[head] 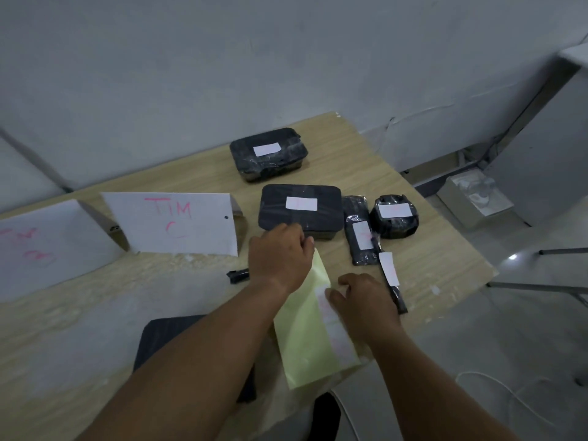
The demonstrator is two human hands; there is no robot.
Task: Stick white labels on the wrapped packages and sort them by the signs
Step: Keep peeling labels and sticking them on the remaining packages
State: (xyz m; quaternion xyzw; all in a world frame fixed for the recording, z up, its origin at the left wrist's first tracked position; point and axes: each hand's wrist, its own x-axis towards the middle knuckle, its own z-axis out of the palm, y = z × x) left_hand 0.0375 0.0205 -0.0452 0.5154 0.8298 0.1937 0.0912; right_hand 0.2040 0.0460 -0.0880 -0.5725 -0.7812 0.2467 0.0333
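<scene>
The label sheet (302, 329) lies at the desk's (429, 259) near edge, under both my hands. My left hand (280, 256) covers its far corner and my right hand (362, 300) its label strip. All my fingers are bent, but I cannot tell if they grip. Five labelled black packages (276, 205) sit beyond, right of two signs (191, 230).

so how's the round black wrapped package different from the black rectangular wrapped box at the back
The round black wrapped package is smaller and drum-shaped; the black rectangular wrapped box at the back is bigger and boxy. The round one sits beside a long black package; the box lies alone. Both carry white labels.
</scene>
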